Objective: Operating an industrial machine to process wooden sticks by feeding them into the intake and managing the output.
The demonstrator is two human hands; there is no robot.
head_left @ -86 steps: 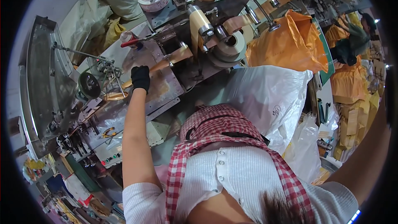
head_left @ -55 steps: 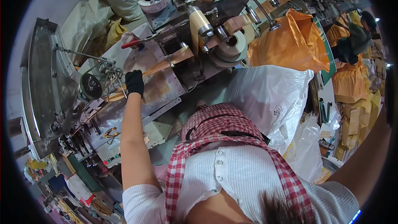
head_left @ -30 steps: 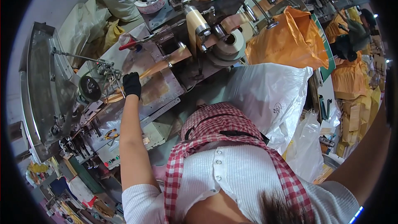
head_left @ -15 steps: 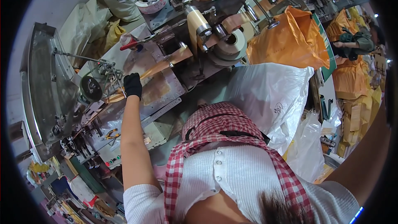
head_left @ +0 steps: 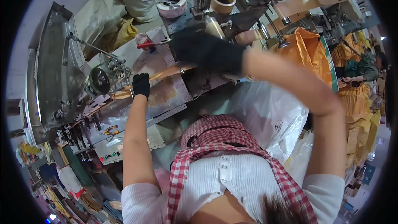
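Observation:
My left hand [head_left: 141, 85], in a black glove, is closed at the left end of a narrow brown strip [head_left: 165, 73] on the metal machine table [head_left: 168, 93]. A thin metal rod stands beside its fingers; what they grip is hidden. My right hand [head_left: 205, 52], also black-gloved, is raised over the machine's middle, its fingers smeared by motion. It covers part of the rollers and the strip. Just left of it are a red handle [head_left: 146, 46] and a red and white container [head_left: 141, 38]. Left of my left hand is a round dark disc [head_left: 99, 80].
A white roll [head_left: 172, 13] with a wrench on it and a brown tape roll [head_left: 224, 9] stand behind. Pliers [head_left: 111, 131] lie front left. A clear plastic bag [head_left: 267, 110] and an orange sack [head_left: 304, 56] are right. Another person [head_left: 365, 68] works far right.
My right hand has come in from the right to above the machine's middle. The left hand stays closed at the strip, while the whole view has shifted slightly.

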